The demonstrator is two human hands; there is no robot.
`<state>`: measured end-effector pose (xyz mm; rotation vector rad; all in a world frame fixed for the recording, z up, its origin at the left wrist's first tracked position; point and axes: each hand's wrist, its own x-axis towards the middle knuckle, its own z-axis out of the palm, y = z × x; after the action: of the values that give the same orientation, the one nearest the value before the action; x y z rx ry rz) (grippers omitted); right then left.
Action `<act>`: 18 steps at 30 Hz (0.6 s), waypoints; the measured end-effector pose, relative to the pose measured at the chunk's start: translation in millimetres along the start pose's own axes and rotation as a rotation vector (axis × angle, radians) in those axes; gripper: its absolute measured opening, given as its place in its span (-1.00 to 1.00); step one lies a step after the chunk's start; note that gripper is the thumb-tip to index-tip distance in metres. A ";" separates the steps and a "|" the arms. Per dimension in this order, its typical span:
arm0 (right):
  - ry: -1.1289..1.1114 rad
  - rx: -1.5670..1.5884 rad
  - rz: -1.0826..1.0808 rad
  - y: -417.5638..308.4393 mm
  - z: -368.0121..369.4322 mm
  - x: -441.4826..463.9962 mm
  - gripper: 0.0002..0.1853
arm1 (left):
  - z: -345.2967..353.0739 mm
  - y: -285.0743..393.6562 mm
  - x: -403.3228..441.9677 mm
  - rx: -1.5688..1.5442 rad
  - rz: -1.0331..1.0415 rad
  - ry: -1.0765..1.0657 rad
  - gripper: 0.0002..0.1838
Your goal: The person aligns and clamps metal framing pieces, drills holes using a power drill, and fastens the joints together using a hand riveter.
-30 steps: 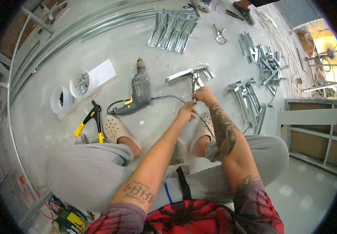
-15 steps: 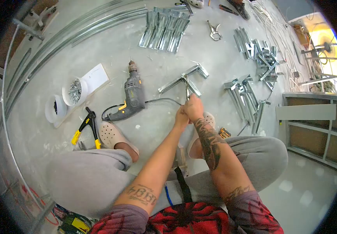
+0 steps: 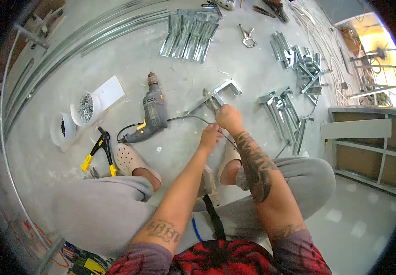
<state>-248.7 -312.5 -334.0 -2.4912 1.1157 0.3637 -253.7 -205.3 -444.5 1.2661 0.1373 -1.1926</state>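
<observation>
One blurry metal tool (image 3: 212, 102), handle end hidden

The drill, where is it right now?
In the head view, the drill lies on the floor, left of centre, between the white tubs and the hands.

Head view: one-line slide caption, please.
Right hand holding pliers at metal channel pieces, left hand close by, corded drill on the floor.

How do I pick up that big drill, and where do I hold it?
Hold the drill by its handle, probably best from the near side. It lies on the floor with its chuck pointing away from the camera and the handle's back nearest. Stay off the yellow trigger on the handle's far side.
</observation>
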 end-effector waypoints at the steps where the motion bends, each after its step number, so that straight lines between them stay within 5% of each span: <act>1: -0.144 -0.067 -0.024 -0.8 -7.4 0.5 -0.73 | 0.6 2.0 4.1 -0.318 -0.035 -0.022 -0.73; 2: -0.137 -0.064 -0.024 -4.0 -14.8 3.4 -0.73 | -0.9 6.1 9.6 -0.314 -0.030 -0.026 -0.73; 4: -0.630 -0.061 0.068 -7.0 -19.0 13.1 -0.55 | -3.5 34.2 4.1 -0.374 -0.151 -0.159 -0.73; 5: -0.629 -0.057 0.066 -4.2 -15.6 20.9 -0.55 | -2.5 38.8 5.0 -0.369 -0.149 -0.158 -0.73; 8: -0.343 -0.225 -0.032 23.2 12.2 41.4 -0.58 | -1.3 27.8 15.3 -0.269 -0.202 0.068 -0.78; 10: 0.101 -0.031 0.016 32.9 23.9 39.0 -0.62 | -1.5 22.9 7.0 0.065 -0.104 0.123 -0.74; 18: 0.102 0.049 -0.072 64.0 74.1 72.3 -0.77 | -21.8 -10.6 -49.0 -0.196 0.029 0.269 -0.78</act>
<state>-255.8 -365.9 -443.1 -2.5231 1.0566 0.1889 -272.3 -156.8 -427.3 1.2455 0.4223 -0.9551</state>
